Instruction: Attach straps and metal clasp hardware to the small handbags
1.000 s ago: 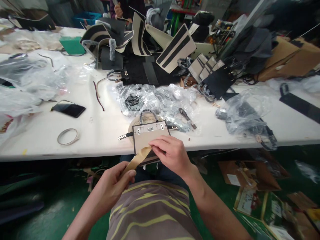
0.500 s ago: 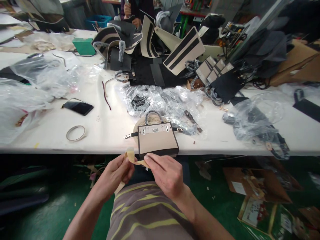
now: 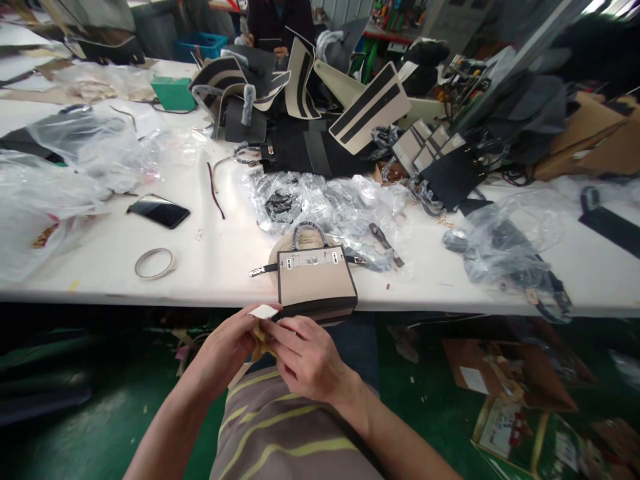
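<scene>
At the table's front edge, my left hand [image 3: 227, 345] is closed on a crumpled yellowish paper strip [image 3: 261, 344], with a flat white piece [image 3: 264, 311] showing above its fingers. My right hand [image 3: 313, 360] pinches the same strip from the other side, fingers bent and close to the left ones. Just beyond both hands, a small beige handbag [image 3: 317, 283] with dark edges stands on the table, its wrapped handle up and a buckled strap sticking out at each side. Neither hand clearly grips the bag. The strip's lower part is mostly hidden by the fingers.
Left on the white table [image 3: 210, 267] lie a tape roll [image 3: 154, 263] and a phone [image 3: 160, 211]. Clear plastic wrap [image 3: 330, 200] spreads behind the bag. Black and beige bag panels [image 3: 370, 110] pile farther back, where a person [image 3: 280, 27] sits. Cardboard boxes [image 3: 505, 373] stand on the floor at right.
My hands have come closer together and the yellowish strip, stretched between them before, is now bunched up. A flat white piece shows at the left fingers. The view has shifted slightly.
</scene>
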The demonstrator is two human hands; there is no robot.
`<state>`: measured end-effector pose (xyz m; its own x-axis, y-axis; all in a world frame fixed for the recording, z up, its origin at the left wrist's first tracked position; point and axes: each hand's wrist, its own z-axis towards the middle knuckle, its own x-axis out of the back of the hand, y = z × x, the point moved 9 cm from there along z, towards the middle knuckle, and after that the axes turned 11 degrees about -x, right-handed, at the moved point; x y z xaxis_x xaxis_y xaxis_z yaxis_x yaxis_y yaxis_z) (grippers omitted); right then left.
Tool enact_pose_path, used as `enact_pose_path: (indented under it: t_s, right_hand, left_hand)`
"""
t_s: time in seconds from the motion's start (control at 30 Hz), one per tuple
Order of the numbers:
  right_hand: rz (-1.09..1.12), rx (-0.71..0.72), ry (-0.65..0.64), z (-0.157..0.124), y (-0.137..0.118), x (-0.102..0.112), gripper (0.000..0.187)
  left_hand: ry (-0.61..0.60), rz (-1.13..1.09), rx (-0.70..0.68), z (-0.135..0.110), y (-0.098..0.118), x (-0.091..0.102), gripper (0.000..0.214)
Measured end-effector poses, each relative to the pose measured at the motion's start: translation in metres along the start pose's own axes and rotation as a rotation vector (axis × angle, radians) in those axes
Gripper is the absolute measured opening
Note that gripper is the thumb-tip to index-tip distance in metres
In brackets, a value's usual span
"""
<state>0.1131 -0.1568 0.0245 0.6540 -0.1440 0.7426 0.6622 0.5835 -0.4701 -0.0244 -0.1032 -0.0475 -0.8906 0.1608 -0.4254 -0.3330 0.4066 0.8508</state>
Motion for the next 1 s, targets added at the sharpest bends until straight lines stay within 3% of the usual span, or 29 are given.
enact_pose_path:
  t_s: [0.17, 0.3, 0.4, 0.67, 0.83, 0.9, 1.0]
  right_hand:
    - [0.038, -0.067, 0.015, 0.001, 0.005, -0.003, 0.048]
    - [0.056, -0.105, -0.024, 0.003, 0.007, -0.011, 0.036]
    - [0.066, -0.138, -0.028, 0.003, 0.008, -0.013, 0.028]
    - [-0.046, -0.316, -0.011, -0.002, 0.020, -0.013, 0.017]
    - [0.099, -0.362, -0.061, -0.004, 0.029, -0.017, 0.015]
    - [0.247, -0.376, -0.070, -0.003, 0.030, -0.009, 0.026]
    - [0.446, -0.490, 0.080, -0.001, 0.037, 0.019, 0.031]
  left_hand:
    - [-0.027, 0.212, -0.029, 0.002, -0.003, 0.006, 0.051]
    - [-0.095, 0.461, -0.152, 0.005, 0.006, 0.003, 0.048]
    - [-0.153, 0.459, -0.183, 0.006, 0.007, -0.010, 0.042]
    - [-0.090, 0.439, -0.188, 0.005, 0.031, -0.024, 0.031]
    - [-0.100, 0.481, -0.207, -0.001, 0.034, -0.022, 0.023]
    - [-0.055, 0.522, -0.213, -0.002, 0.034, -0.017, 0.022]
    - [-0.007, 0.623, -0.300, -0.002, 0.042, -0.019, 0.030]
